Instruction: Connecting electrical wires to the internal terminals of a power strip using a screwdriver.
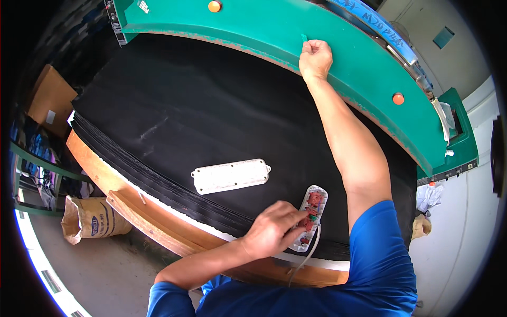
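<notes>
An opened power strip [316, 196], its white shell showing red parts and a bit of green inside, lies on the black sheets near my body. My left hand [272, 231] is curled over its left side, fingertips at the red parts; what they pinch inside is hidden. A white cable [313, 248] runs from the shell toward me. Far off, my right hand [316, 57] is closed in a pinch against the green machine beam [253, 26]. A small green scrap [304, 38] shows right at its fingertips. The white back cover [231, 176] rests on the sheets left of the strip.
The stack of black sheets [185, 105] covers a wooden table [153, 211]. Orange round buttons [214, 6] dot the beam. A paper sack [95, 219] stands on the floor at left, below a piece of cardboard [51, 100]. Crumpled white plastic [429, 196] lies at right.
</notes>
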